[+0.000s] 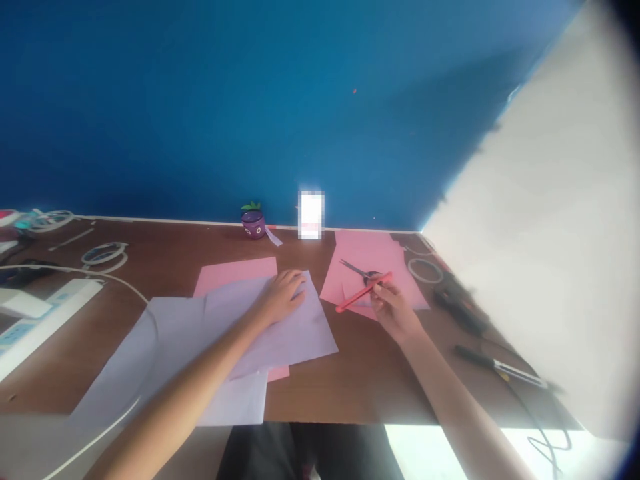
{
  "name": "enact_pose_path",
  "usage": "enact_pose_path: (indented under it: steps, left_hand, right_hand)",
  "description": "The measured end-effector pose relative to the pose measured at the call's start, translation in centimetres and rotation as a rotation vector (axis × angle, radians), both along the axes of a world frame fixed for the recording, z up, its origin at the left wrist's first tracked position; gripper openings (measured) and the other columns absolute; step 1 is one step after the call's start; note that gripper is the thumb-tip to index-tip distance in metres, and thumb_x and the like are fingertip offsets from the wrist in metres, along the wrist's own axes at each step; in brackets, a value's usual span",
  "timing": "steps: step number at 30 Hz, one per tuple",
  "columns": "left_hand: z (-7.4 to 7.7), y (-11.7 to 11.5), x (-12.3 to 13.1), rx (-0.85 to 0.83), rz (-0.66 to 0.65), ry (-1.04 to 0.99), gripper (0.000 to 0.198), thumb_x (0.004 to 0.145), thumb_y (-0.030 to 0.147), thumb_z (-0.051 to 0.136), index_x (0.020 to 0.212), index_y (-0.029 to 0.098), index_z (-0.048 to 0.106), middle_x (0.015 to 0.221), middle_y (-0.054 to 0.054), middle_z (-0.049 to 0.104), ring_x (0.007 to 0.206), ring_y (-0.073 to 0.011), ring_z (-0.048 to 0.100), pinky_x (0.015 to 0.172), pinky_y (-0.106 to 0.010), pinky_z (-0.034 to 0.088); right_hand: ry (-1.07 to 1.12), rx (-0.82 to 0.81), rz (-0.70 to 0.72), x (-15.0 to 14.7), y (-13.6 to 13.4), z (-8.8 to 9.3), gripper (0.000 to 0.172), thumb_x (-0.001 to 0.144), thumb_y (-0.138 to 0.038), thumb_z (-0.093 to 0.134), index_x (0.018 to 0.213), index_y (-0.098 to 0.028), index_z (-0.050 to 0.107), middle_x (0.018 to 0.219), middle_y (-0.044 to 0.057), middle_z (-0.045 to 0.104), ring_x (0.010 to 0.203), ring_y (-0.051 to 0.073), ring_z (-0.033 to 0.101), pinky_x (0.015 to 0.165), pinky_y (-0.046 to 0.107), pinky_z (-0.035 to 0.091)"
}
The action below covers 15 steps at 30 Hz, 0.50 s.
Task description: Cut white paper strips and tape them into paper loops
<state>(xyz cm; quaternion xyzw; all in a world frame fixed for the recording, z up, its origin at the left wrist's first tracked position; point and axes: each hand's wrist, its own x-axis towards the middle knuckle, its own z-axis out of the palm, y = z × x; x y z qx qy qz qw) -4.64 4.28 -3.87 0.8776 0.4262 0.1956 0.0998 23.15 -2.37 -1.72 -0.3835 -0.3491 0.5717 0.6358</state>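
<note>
My left hand [285, 297] lies palm down on a lavender paper sheet [310, 340], its fingers stretched out. Other lavender paper [175, 333] lies to the left, partly under my forearm, and a pink sheet [235, 269] shows behind and beneath it. Between the thumb and fingers of my right hand [393, 307] is a slim red stick [355, 301], slanting down to the left; its exact kind is unclear. Just beyond it, scissors [355, 268] rest on pink paper [370, 247], blades pointing left, their handles partly hidden by the stick and hand.
A purple pot-shaped holder [253, 225] and a bright, pixelated upright rectangle [311, 215] stand near the blue wall. A white power strip [55, 320] and cables are at left. At right lie a roll of tape [425, 271] and a black-handled tool [475, 357] near the white wall.
</note>
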Motion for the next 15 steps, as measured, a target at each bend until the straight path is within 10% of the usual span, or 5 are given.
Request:
enact_pose_path:
  steps: [15]
  left_hand:
    - [0.01, -0.02, 0.05, 0.015, -0.009, 0.000, 0.032, 0.093, 0.033, 0.041, 0.122, 0.025, 0.054, 0.133, -0.005, 0.052, 0.123, -0.0243, 0.046, 0.103, -0.043, 0.040]
  right_hand:
    - [0.063, 0.001, 0.043, -0.04, 0.04, 0.10, 0.024, 0.071, -0.022, 0.077, 0.084, -0.024, 0.057, 0.095, 0.001, 0.062, 0.092, 0.014, 0.061, 0.075, 0.025, 0.055]
